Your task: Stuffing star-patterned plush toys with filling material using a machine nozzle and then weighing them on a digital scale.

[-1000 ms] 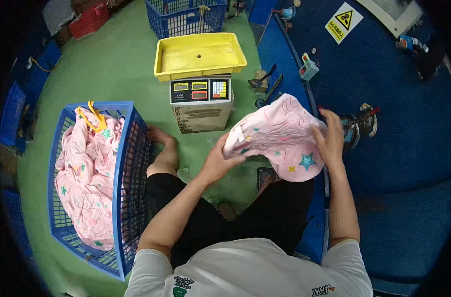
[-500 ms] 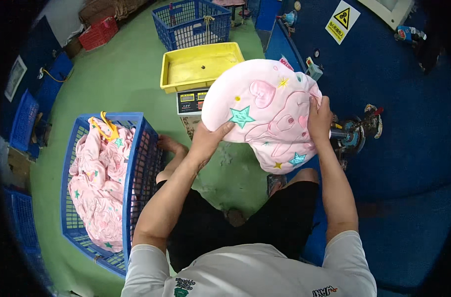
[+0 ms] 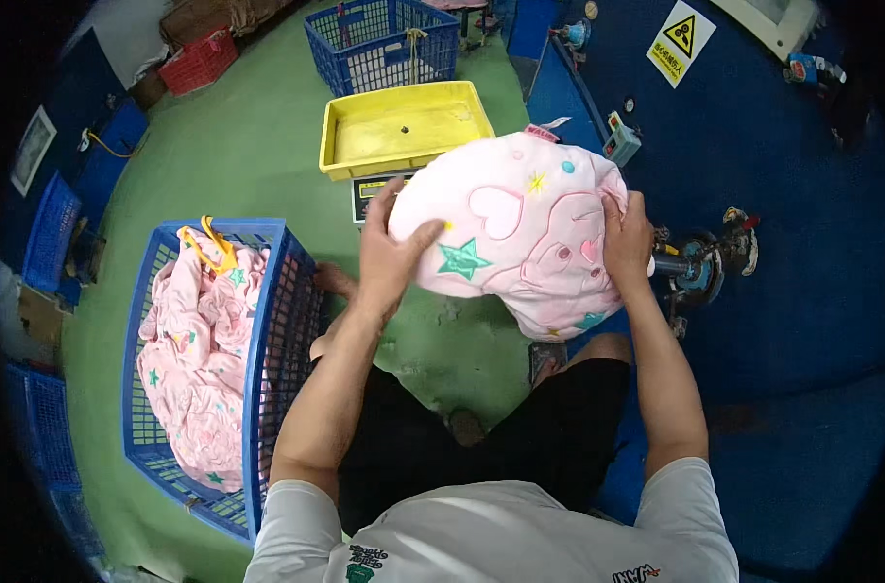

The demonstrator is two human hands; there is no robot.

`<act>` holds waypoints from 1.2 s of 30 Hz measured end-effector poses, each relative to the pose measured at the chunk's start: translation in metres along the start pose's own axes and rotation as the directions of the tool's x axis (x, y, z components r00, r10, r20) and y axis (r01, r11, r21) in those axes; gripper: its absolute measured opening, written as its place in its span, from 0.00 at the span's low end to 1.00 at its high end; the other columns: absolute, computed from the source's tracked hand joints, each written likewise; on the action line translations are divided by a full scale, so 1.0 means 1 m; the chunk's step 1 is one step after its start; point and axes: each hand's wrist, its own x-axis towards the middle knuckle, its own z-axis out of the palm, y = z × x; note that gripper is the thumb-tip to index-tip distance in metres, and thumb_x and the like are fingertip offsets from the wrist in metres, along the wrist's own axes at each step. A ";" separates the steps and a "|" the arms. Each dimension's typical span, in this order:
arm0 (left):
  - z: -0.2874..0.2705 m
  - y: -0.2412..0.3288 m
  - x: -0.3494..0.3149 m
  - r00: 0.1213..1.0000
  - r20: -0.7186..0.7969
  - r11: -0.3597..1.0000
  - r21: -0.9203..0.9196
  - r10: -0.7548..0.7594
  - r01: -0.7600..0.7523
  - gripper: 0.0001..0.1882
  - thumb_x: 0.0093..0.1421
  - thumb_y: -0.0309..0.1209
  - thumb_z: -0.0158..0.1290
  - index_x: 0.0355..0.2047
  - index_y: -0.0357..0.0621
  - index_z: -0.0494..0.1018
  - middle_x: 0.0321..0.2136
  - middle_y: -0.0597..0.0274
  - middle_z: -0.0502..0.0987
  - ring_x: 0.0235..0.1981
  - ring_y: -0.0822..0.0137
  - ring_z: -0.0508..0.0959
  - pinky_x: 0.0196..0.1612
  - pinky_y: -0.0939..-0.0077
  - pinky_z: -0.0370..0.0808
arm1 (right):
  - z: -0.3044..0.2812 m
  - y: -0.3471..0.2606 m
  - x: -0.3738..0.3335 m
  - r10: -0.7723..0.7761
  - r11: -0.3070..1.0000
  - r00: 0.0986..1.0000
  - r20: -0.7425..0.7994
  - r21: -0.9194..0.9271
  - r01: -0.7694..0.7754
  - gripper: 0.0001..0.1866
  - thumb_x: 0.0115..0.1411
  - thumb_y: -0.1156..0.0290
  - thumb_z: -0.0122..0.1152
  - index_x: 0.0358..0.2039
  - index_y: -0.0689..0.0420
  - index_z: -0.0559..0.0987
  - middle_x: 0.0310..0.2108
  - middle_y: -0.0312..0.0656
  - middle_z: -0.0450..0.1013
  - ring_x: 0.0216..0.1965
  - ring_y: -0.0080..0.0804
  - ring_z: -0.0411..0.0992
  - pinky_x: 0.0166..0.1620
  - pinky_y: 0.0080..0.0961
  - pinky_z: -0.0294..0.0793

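Note:
A plump pink plush cushion, embroidered with stars, a heart and an animal face, is held up in front of me between both hands. My left hand grips its rounded left end, thumb on the front and fingers behind the edge. At the cushion's right edge my right hand clasps the gathered fabric, close beside a metal nozzle that juts from the blue machine. Whether the nozzle sits inside the cushion cannot be seen, as my hand hides that spot. A small red-and-white label stands up from the top seam.
On my left stands a blue crate with limp pink plush covers. Ahead, a yellow tray rests on a scale; another blue crate is behind it. The blue machine wall bounds my right side.
The cushion has tilted, and its left end now sits a little lower and farther left. My left hand has moved up and left around that end; the right hand has barely moved.

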 end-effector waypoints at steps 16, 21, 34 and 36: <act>-0.009 0.003 0.006 0.994 0.109 0.979 0.204 -0.017 -0.006 0.41 0.53 0.32 0.67 0.65 0.39 0.61 0.52 0.40 0.73 0.47 0.52 0.78 0.50 0.65 0.78 | 0.005 0.000 0.002 -0.020 0.997 1.000 -0.004 0.072 0.020 0.16 0.70 0.56 0.53 0.36 0.57 0.68 0.23 0.52 0.74 0.23 0.58 0.72 0.29 0.51 0.66; -0.019 -0.016 -0.005 0.984 0.044 0.982 0.088 -0.173 0.168 0.40 0.55 0.31 0.65 0.64 0.36 0.60 0.51 0.40 0.74 0.47 0.53 0.79 0.51 0.65 0.78 | 0.002 -0.006 0.002 -0.010 0.997 0.999 0.039 0.082 0.007 0.15 0.70 0.57 0.53 0.38 0.57 0.68 0.25 0.53 0.74 0.24 0.58 0.73 0.29 0.51 0.66; -0.014 -0.007 -0.004 0.976 0.146 0.987 0.036 -0.162 0.158 0.38 0.58 0.29 0.60 0.66 0.35 0.57 0.55 0.39 0.68 0.52 0.54 0.74 0.53 0.67 0.75 | 0.003 -0.014 0.006 0.091 0.993 0.993 0.081 0.074 -0.097 0.17 0.71 0.54 0.51 0.38 0.57 0.69 0.29 0.53 0.75 0.28 0.56 0.74 0.33 0.50 0.69; -0.015 -0.008 -0.009 0.974 0.135 0.983 0.000 -0.183 0.185 0.37 0.59 0.29 0.59 0.66 0.36 0.56 0.55 0.39 0.68 0.53 0.54 0.73 0.54 0.68 0.75 | 0.002 -0.018 0.005 0.113 0.991 0.989 0.099 0.065 -0.119 0.18 0.71 0.54 0.51 0.38 0.58 0.69 0.30 0.53 0.75 0.28 0.56 0.74 0.33 0.50 0.69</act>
